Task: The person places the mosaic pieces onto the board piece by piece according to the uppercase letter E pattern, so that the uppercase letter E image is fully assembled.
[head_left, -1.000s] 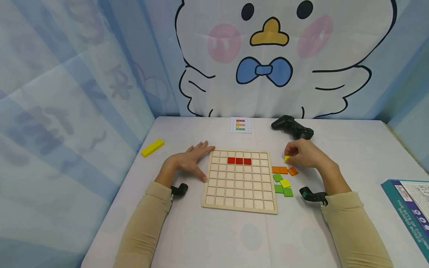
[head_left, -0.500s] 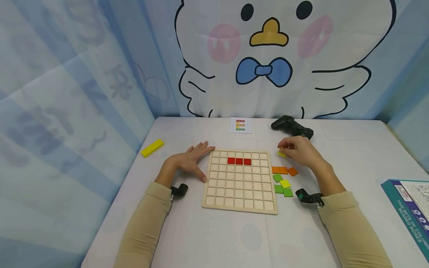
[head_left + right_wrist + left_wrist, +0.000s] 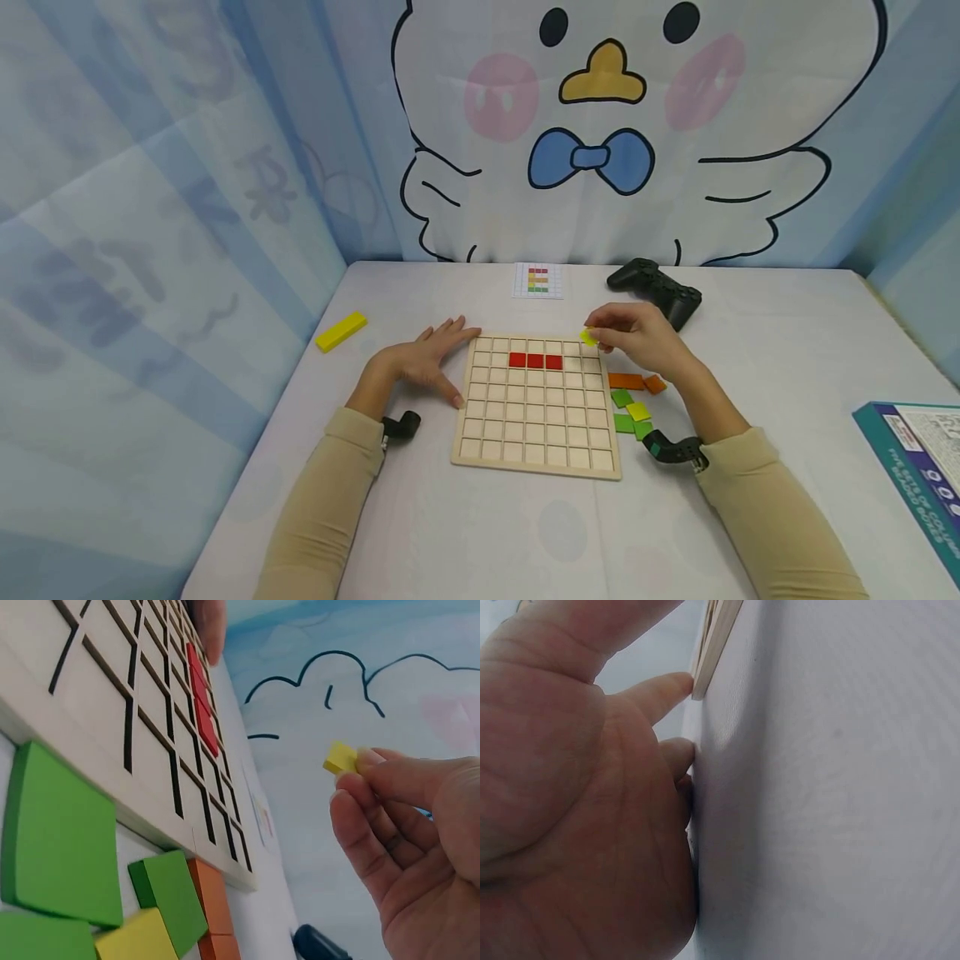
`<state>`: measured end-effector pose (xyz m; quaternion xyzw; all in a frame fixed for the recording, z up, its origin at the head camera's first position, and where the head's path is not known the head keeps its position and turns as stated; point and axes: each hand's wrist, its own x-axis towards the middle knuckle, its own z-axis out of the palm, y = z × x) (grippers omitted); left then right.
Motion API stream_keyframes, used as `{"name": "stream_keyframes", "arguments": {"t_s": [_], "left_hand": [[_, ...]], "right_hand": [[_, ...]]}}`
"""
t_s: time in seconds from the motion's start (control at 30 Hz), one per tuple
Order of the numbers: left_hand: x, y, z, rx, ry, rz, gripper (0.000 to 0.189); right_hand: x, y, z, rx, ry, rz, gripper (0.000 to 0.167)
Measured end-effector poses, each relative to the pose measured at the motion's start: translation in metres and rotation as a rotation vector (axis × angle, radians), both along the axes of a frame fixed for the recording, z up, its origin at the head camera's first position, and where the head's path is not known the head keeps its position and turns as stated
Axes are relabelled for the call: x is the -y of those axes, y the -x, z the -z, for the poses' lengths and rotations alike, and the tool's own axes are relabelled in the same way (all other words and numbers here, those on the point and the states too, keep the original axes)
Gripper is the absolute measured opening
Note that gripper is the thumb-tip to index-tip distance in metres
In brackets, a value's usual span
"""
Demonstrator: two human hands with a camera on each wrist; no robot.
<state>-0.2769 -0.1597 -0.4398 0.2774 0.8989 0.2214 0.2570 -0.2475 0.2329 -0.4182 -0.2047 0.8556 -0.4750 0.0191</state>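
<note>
A yellow square tile is pinched between the thumb and fingertips of my right hand, held above the far right corner of a wooden grid board. Three red tiles sit side by side in the board's second row from the back. My left hand lies spread at the board's left edge, its thumb and a finger touching the frame. In the left wrist view, the palm rests on the table with a fingertip at the board's corner.
Right of the board lie orange tiles, green tiles and another yellow tile. Behind are a pattern card and a black game controller. A yellow bar lies far left, a teal box far right.
My right hand has carried the yellow tile leftward from beyond the loose tiles to over the board's far right corner. The left hand has stayed in place.
</note>
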Motion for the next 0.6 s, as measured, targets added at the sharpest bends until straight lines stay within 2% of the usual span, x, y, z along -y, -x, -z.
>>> {"name": "stream_keyframes", "arguments": {"t_s": [0.17,0.33,0.6], "left_hand": [[-0.001,-0.002,-0.002,0.0,0.0,-0.001,0.13],[0.0,-0.002,-0.001,0.0,0.0,0.002,0.13],[0.0,0.0,0.001,0.0,-0.008,0.001,0.13]], "right_hand": [[0.012,-0.001,-0.002,-0.015,0.066,-0.014,0.022],[0.024,-0.002,-0.003,-0.005,0.076,-0.014,0.022],[0.04,-0.007,-0.005,0.012,0.106,-0.067,0.026]]}}
